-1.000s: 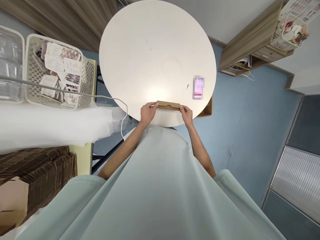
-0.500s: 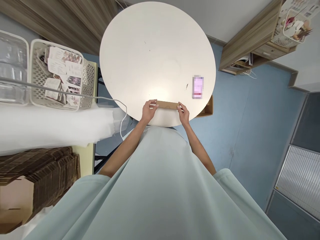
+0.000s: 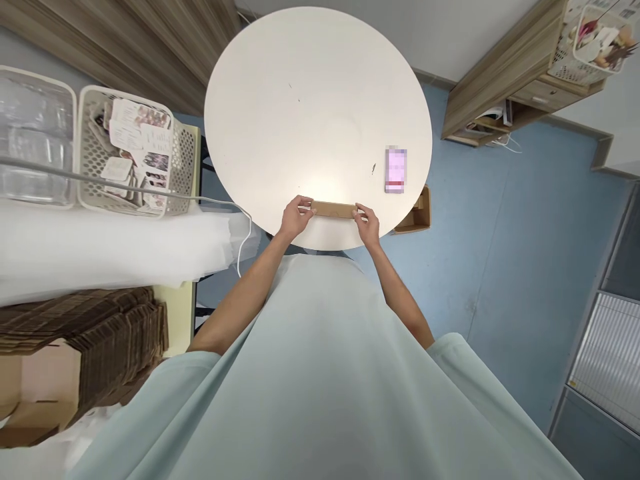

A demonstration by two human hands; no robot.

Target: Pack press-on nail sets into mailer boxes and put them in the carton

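Observation:
A long, narrow brown cardboard box (image 3: 333,210) is held level at the near edge of the round white table (image 3: 315,93). My left hand (image 3: 296,217) pinches its left end between thumb and fingers. At the right end, my right hand (image 3: 367,223) grips the box in the same manner. One long side of the box faces me, with a small curved mark near its lower middle. Whether the box rests on the table or is slightly lifted, I cannot tell. A phone with a blurred pink screen (image 3: 395,170) lies on the table to the right.
On the left stand a white perforated basket of printed cards (image 3: 177,157) and a clear plastic bin (image 3: 37,143). Below them are white wrapping sheets (image 3: 110,250) and stacked flattened cardboard (image 3: 117,340). A white cable (image 3: 247,230) hangs near my left arm. An open brown box (image 3: 417,217) sits below the table's right side.
The camera view has shifted slightly, moving the surroundings a little in the picture. Both hands keep their hold on the cardboard box, which stays almost in place.

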